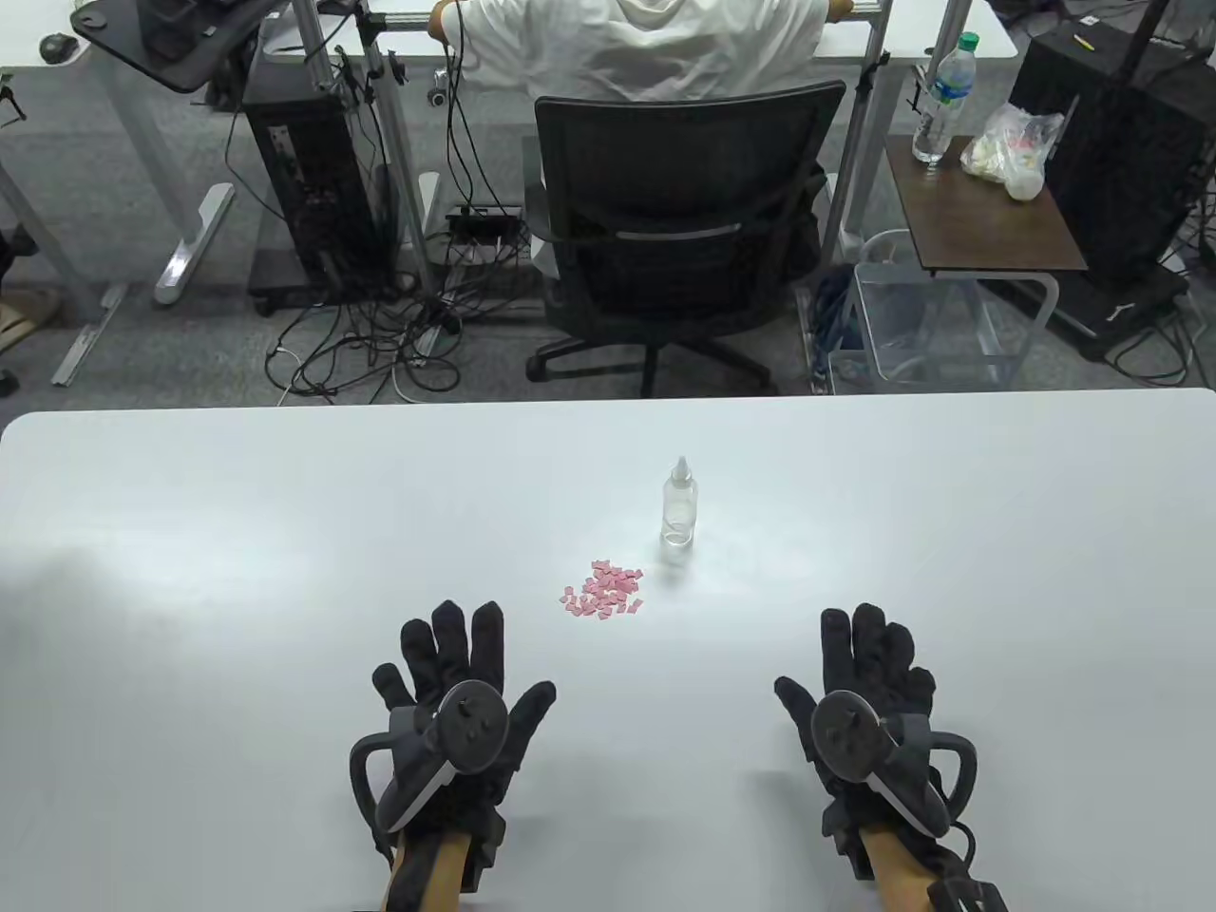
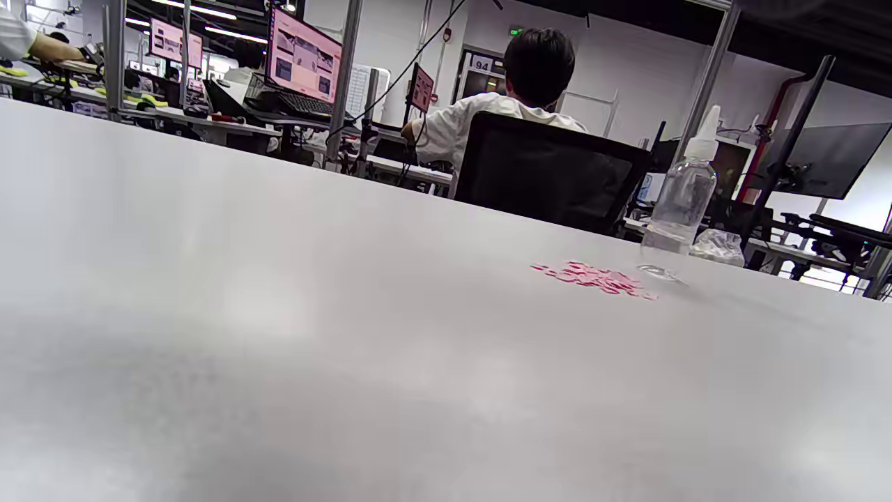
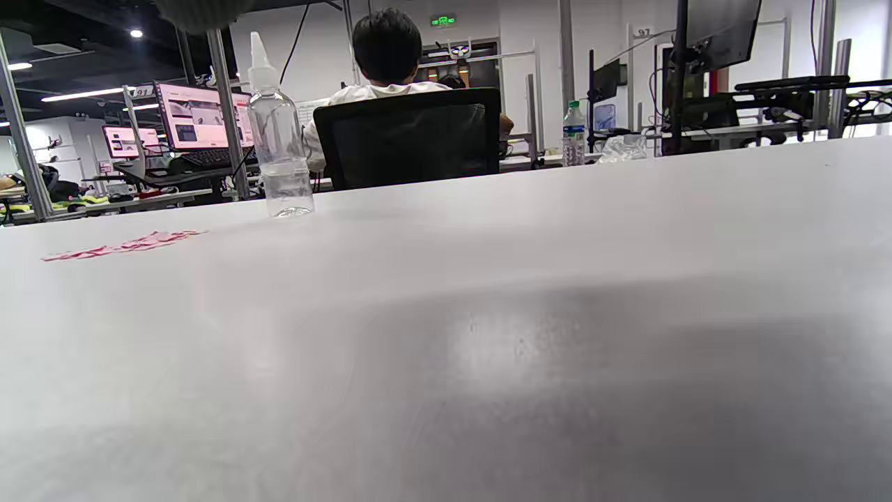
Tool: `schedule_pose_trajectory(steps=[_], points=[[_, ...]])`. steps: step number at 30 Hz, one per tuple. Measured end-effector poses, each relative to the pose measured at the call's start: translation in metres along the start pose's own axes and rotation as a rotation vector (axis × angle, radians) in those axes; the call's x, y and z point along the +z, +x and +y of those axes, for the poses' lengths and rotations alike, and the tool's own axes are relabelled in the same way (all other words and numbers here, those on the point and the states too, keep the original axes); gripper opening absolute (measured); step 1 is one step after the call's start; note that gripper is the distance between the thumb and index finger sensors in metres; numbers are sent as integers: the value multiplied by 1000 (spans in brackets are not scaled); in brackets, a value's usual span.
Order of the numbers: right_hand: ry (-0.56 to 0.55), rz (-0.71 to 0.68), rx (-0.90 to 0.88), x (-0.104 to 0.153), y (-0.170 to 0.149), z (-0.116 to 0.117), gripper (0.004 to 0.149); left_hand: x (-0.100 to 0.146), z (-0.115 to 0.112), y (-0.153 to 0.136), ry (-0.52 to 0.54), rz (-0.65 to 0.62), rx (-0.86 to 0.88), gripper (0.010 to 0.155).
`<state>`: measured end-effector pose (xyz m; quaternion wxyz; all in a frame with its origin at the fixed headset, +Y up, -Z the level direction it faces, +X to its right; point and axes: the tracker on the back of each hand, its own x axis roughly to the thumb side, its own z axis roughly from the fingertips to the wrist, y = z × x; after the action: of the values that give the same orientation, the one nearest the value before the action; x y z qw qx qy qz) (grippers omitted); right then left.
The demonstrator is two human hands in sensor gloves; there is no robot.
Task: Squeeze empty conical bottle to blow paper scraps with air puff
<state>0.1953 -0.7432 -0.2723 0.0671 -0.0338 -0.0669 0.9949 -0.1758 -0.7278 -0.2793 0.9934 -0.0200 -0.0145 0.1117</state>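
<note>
A clear bottle [image 1: 679, 503] with a white conical tip stands upright near the middle of the white table [image 1: 237, 532]. It also shows in the left wrist view [image 2: 681, 196] and the right wrist view [image 3: 277, 150]. A small pile of pink paper scraps [image 1: 603, 591] lies just left of and nearer than the bottle; it also shows in the left wrist view [image 2: 596, 277] and the right wrist view [image 3: 125, 245]. My left hand [image 1: 456, 679] rests flat on the table, fingers spread, empty. My right hand [image 1: 869, 674] rests flat likewise, empty. Both are well short of the bottle.
Beyond the table's far edge stands a black office chair [image 1: 679, 237] with a seated person. A small brown side table [image 1: 978, 204] with a water bottle and a bag stands at the back right.
</note>
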Motion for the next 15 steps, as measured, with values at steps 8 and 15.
schedule_pose_trajectory(steps=[8,15], points=[[6,-16,-11,0,6,0,82,-1,-3,12,-4,-40,-58,91],[-7,-38,-52,-4,9,-3,83,-1,-4,16,-10,-40,-89,91]])
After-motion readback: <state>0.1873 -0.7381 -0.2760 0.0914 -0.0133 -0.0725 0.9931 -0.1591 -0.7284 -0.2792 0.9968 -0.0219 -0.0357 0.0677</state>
